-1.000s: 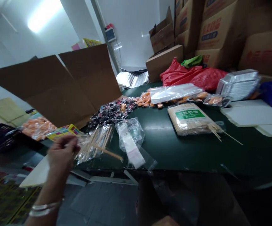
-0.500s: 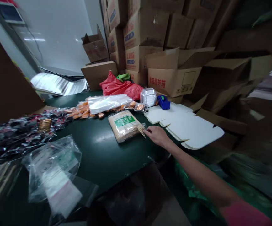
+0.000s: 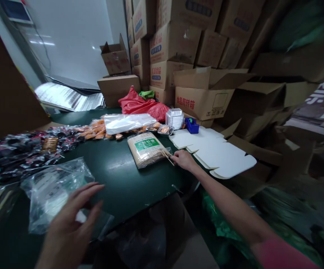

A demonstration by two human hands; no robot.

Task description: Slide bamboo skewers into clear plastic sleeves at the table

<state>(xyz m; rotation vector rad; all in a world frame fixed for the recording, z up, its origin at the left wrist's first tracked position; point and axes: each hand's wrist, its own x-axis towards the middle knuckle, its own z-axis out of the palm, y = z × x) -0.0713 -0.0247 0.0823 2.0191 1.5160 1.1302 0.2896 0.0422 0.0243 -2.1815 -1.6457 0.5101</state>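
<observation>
A clear plastic pack of bamboo sticks (image 3: 145,151) with a green label lies in the middle of the table. Several thin bamboo sticks (image 3: 167,155) poke out of its right end. My right hand (image 3: 183,160) is closed in a pinch at those sticks, its thumb and fingertips against them. At the lower left, my left hand (image 3: 73,220) hangs over clear plastic bags (image 3: 52,183), thumb and fingers apart, with nothing in it. It covers part of the bags.
Dark wrapped packets (image 3: 10,157) and orange packets (image 3: 94,130) line the back left. White card sheets (image 3: 223,155), a blue tape dispenser (image 3: 192,125) and foil trays (image 3: 174,118) lie right. Cardboard boxes (image 3: 175,43) are stacked behind the table (image 3: 114,179).
My left hand has come into view from below, over the clear bags. My right hand stays at the bamboo sticks. The view has shifted slightly.
</observation>
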